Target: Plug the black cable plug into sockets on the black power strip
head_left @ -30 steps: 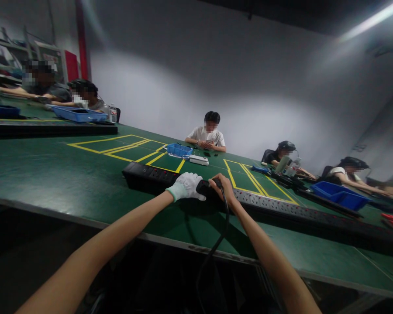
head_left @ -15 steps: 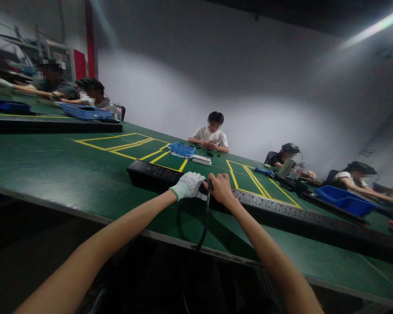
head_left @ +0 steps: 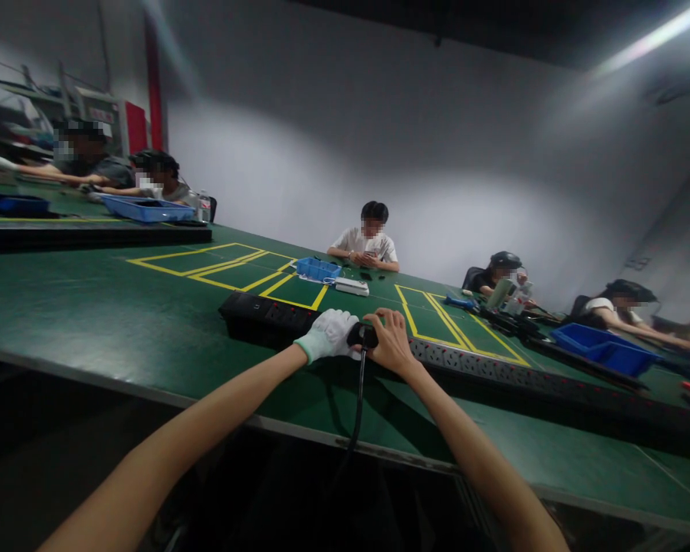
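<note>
A long black power strip (head_left: 471,362) with rows of sockets lies across the green table before me. My left hand (head_left: 329,335), in a white glove with a mint cuff, is wrapped over the strip left of a black plug (head_left: 363,336). The bare fingers of my right hand (head_left: 389,339) are curled round the right side of this plug, at the strip's top. From the plug a black cable (head_left: 359,399) hangs down over the table's near edge.
Yellow tape outlines (head_left: 218,262) mark the green table (head_left: 92,307). Beyond the strip are a small blue basket (head_left: 318,268) and a white box (head_left: 352,287). Blue trays (head_left: 603,349) stand at right. Several people sit around.
My right hand's fingers have lifted and spread a little, and more of the black plug shows between my hands. The view has shifted slightly.
</note>
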Motion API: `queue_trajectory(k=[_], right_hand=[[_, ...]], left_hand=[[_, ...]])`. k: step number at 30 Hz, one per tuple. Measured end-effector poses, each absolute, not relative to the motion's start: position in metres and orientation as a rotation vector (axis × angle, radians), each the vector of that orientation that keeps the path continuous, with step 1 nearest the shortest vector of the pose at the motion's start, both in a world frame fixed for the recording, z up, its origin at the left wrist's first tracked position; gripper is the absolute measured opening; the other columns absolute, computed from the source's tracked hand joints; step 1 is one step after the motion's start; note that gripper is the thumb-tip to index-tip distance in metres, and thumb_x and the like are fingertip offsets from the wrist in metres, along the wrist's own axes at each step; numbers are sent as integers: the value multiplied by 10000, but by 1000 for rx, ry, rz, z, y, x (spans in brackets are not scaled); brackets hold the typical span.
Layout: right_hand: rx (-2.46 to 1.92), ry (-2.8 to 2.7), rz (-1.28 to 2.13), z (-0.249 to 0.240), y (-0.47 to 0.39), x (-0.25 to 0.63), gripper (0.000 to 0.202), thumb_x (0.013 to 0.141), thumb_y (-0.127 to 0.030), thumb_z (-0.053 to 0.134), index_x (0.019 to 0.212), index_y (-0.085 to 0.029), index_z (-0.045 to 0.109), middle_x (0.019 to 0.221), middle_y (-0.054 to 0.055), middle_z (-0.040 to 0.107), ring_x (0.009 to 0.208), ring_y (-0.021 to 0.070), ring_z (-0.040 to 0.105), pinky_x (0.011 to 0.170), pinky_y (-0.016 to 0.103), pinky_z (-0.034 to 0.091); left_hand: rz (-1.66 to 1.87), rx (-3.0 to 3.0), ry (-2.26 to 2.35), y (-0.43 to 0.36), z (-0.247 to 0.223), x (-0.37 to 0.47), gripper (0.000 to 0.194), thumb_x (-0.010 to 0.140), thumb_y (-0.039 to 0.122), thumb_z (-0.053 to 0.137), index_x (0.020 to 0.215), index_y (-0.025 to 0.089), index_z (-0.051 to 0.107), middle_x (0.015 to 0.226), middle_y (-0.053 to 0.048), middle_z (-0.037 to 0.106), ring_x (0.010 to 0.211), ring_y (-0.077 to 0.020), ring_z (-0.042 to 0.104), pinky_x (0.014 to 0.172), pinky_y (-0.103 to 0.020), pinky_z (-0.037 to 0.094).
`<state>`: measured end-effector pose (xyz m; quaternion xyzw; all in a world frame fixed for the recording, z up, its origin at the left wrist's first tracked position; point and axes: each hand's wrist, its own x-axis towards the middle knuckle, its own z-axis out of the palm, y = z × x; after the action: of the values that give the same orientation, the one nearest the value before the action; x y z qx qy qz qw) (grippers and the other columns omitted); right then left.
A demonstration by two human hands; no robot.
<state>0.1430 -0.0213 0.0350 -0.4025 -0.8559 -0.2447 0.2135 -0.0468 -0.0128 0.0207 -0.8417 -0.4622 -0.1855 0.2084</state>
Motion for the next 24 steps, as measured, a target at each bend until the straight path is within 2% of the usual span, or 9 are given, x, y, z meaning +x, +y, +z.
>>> queue_trajectory(k=[3, 5, 11, 16, 24], right_hand=[[-1124, -2463, -614, 33, -15, 157, 781, 665, -637, 635, 1250, -161, 432, 1087, 131, 547, 983, 271, 509, 851, 372, 350], [-1129, -2520, -574, 30, -11, 163, 740, 661, -639, 642, 1196, -156, 474, 1015, 113, 579, 918, 253, 543, 790, 344, 373], [-1129, -2563, -508, 32, -13, 169, 665, 671, -604, 659, 1143, -164, 497, 1023, 107, 591, 928, 245, 551, 754, 311, 372], [-1154, -2562, -493, 39, -21, 184, 635, 642, -592, 677, 1088, -170, 515, 956, 88, 592, 882, 237, 553, 705, 294, 366], [-1120, -2591, -467, 42, -27, 199, 583, 687, -512, 657, 1128, -168, 492, 993, 95, 577, 909, 235, 541, 742, 308, 380]], left_hand=[[-512, -2344, -1285, -11, 20, -46, 724, 632, 771, 508, 1023, 162, 532, 932, -122, 589, 848, -273, 570, 745, -373, 376], [-505, -2342, -1287, -12, 20, -46, 744, 633, 791, 485, 1030, 163, 527, 934, -123, 585, 854, -276, 565, 753, -376, 370], [-445, -2338, -1251, -16, 21, -42, 767, 662, 811, 421, 1052, 155, 505, 943, -126, 566, 864, -279, 546, 759, -384, 355], [-430, -2336, -1229, -19, 17, -24, 703, 707, 764, 428, 1046, 153, 497, 942, -134, 553, 861, -284, 533, 746, -396, 347], [-464, -2349, -1237, -25, 20, -8, 707, 707, 774, 409, 1042, 158, 495, 948, -132, 557, 866, -279, 539, 747, -391, 352]])
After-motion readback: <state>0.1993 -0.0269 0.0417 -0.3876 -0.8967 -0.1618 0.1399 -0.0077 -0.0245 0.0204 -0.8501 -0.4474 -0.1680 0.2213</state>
